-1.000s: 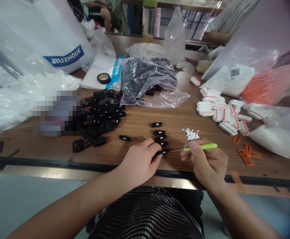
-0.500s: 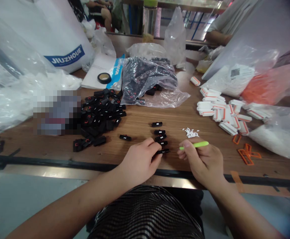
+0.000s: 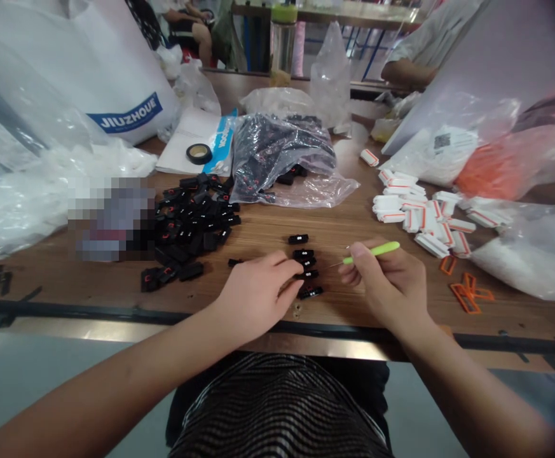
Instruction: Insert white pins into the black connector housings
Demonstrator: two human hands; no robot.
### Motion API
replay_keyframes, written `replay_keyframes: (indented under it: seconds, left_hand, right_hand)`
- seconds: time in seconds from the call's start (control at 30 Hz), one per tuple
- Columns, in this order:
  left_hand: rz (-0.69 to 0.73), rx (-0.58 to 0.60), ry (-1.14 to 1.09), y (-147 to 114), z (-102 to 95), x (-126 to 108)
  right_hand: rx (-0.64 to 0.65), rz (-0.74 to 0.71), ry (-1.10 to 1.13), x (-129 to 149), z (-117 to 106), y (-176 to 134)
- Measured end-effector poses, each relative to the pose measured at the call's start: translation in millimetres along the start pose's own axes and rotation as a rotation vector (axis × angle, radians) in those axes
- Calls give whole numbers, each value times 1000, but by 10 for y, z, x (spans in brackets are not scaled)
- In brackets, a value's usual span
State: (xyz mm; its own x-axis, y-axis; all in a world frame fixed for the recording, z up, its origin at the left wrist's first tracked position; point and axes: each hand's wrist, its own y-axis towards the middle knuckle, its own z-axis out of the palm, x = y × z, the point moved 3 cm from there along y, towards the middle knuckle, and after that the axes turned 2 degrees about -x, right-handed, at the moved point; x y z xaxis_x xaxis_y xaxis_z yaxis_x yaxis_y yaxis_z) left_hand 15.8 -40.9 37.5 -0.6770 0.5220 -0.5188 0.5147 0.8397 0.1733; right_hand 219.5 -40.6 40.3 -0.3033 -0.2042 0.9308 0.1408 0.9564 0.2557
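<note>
Left hand [image 3: 253, 296] resting palm-down on the bench [image 3: 334, 222], fingers curled loosely toward a short row of small black clips [image 3: 306, 264], fingertips right beside them; can't tell whether anything is actually pinched. Right hand [image 3: 389, 286] raised a bit, grip closed around a thin green-handled pick [image 3: 372, 252], metal tip aimed left at the clips. Clips: tiny black blocks with white dots on top, lined up near the bench's front edge between both hands. Bigger black pile [image 3: 189, 216] off to the left. White bag [image 3: 115, 76] at the back, reads "JIUZHOUE" on a blue strip.
</note>
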Motion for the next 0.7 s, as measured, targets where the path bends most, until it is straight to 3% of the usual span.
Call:
replay_keyframes:
  seconds: [0.2,0.7]
  left_hand:
    - [55,10,132,83,154,63]
    - [36,-13,-34,77,265,54]
  right_hand:
    - [10,-10,-10,-79,72,-23]
    - [3,-31,-56,-103,38,-72]
